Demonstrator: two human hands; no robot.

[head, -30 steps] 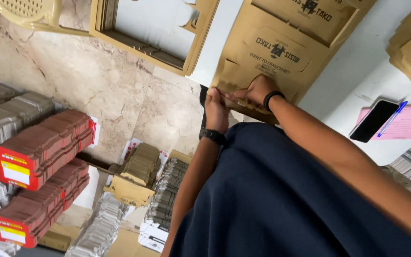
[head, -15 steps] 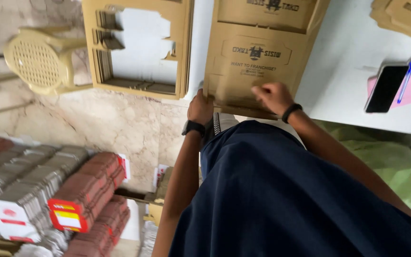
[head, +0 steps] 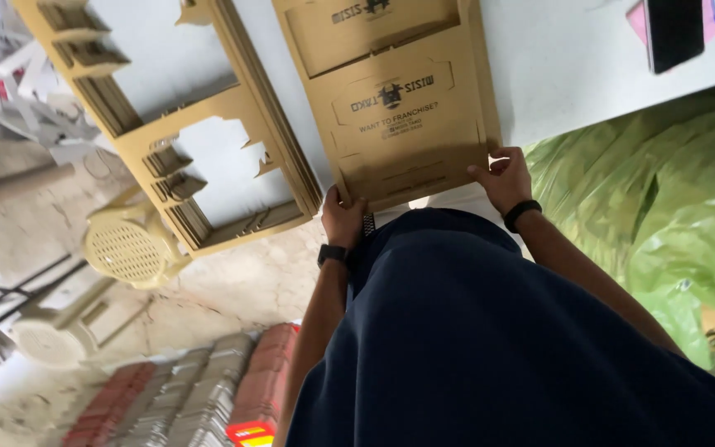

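Note:
A flat brown cardboard box blank (head: 403,108) with dark printing lies on the white table (head: 573,58). My left hand (head: 343,219) grips its near left corner and my right hand (head: 502,178) grips its near right corner. Each wrist wears a dark band. My dark blue shirt fills the lower right of the view and hides the table's near edge.
A stack of die-cut cardboard frames (head: 208,157) lies left of the blank. A black phone (head: 676,29) rests on pink paper at the top right. Green plastic sheeting (head: 672,215) bulges at right. A cream plastic stool (head: 126,244) and bundled flat packs (head: 208,389) sit on the floor.
The view has swung, so the table and cardboard now fill the top. My hands have spread from the middle of the blank's near edge out to its two near corners.

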